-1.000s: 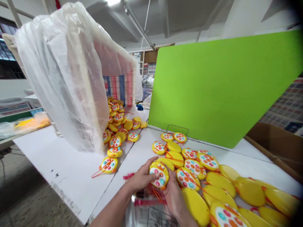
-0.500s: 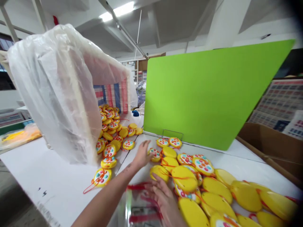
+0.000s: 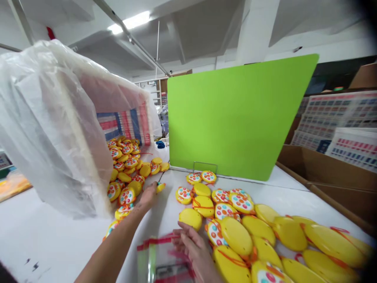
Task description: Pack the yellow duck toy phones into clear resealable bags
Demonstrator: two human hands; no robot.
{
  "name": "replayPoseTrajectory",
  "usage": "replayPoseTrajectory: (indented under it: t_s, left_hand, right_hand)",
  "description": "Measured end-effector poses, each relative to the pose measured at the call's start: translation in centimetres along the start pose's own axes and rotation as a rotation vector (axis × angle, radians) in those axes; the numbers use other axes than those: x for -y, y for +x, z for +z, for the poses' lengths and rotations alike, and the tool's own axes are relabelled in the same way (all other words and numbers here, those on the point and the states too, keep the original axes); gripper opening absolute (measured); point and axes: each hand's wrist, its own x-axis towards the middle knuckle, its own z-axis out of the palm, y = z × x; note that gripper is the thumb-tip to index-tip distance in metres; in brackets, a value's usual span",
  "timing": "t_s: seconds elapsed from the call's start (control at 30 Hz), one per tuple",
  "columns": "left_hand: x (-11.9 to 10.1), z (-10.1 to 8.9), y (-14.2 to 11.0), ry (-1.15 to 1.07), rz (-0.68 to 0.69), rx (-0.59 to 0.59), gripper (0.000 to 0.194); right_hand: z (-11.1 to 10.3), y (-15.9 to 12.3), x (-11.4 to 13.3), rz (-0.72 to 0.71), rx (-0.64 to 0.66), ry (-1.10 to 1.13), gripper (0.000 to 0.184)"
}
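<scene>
Desk [image 3: 53,239]: white, strewn with yellow toys [image 3: 235,236]
Divider [image 3: 235,122]: green, upright
Left hand [image 3: 149,195]: grip on toy [image 3: 160,187]
Right hand [image 3: 194,249]: fingers loose on bags [image 3: 160,259]

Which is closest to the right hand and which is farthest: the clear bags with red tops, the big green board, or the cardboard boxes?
1. Clear bags: under the right hand, touching its fingers.
2. Green board: standing behind the toy pile, farther back.
3. Cardboard boxes: far off to the right.
</scene>
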Motion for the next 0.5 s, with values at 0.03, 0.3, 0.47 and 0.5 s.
replayPoseTrajectory:
  t_s: [0.03, 0.3, 0.47, 0.5]
  left_hand:
    - [-0.7, -0.1, -0.7, -0.017, 0.022, 0.042, 0.024]
    - [-6.8, -0.6, -10.5, -0.394, 0.259, 0.535, 0.015]
    - [-6.2, 0.3, -12.8, -0.627, 0.049, 0.352, 0.03]
    - [-5.7, 0.6, -12.9, -0.698, -0.05, 0.252, 0.034]
  right_hand:
    - [0.2, -0.2, 0.2, 0.006, -0.005, 0.019, 0.049]
    - [1.1, -0.8, 1.5, 0.054, 0.017, 0.189, 0.06]
    - [0.7, -1.1, 1.3, 0.017, -0.055, 0.197, 0.045]
    - [0.7, -1.1, 1.3, 0.005, -0.046, 0.206, 0.046]
